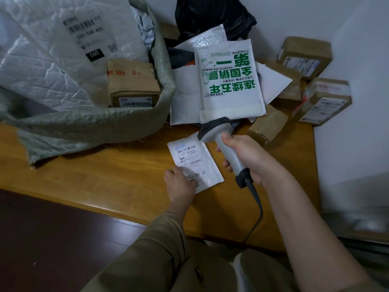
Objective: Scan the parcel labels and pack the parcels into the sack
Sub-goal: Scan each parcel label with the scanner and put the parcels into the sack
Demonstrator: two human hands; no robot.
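Scanning is the step in hand, I think. Nearest, the left hand (180, 182) rests on the near corner of one small white parcel (194, 165) that lies flat on the desk (105, 186); I cannot tell if the fingers press flat or pinch the edge. Its label with the bar codes faces up. The right hand (242, 157) is wrapped tight around the handle of one grey scanner (223, 142), and its cord hangs down toward the person. The two hands are apart, with the parcel between them. The scanner's head sits just past the parcel's far edge, and seems to point away over the pile, so I think the next move calls for tipping it down at the bar code, then lifting the parcel into the sack. Further on lies a pile of flat white bags, at least three, with one big one with green writing (230, 81) on top. To the right of the pile I count about five brown boxes (305, 57), some half hidden. To the left one green-grey sack (94, 123) lies open, and inside it I see one brown box (132, 85) and one big silver-white bag (52, 49). Farthest back sits one black bag (210, 15) by the wall.
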